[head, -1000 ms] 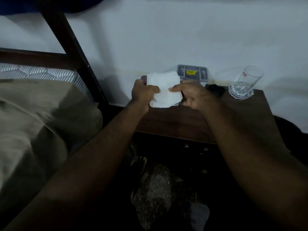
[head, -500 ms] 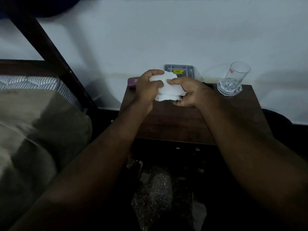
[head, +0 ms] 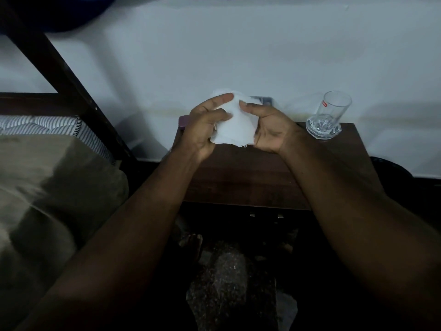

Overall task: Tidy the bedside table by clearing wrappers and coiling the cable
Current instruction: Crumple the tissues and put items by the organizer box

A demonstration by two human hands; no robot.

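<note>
Fingers: left hand's fingers [head: 220,99] curl over the white wrapper [head: 235,126]; right thumb presses its top edge.
Left hand [head: 204,126]: palm right, clamped on wrapper.
Right hand [head: 270,129]: palm up, cradling it.
Wrapper: held above the table [head: 238,177].
Glass [head: 328,117]: table's 2 o'clock corner.

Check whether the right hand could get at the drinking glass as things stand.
Probably not straight away: the right hand shares the white tissue with the left hand. The path to the glass looks clear otherwise.
</note>
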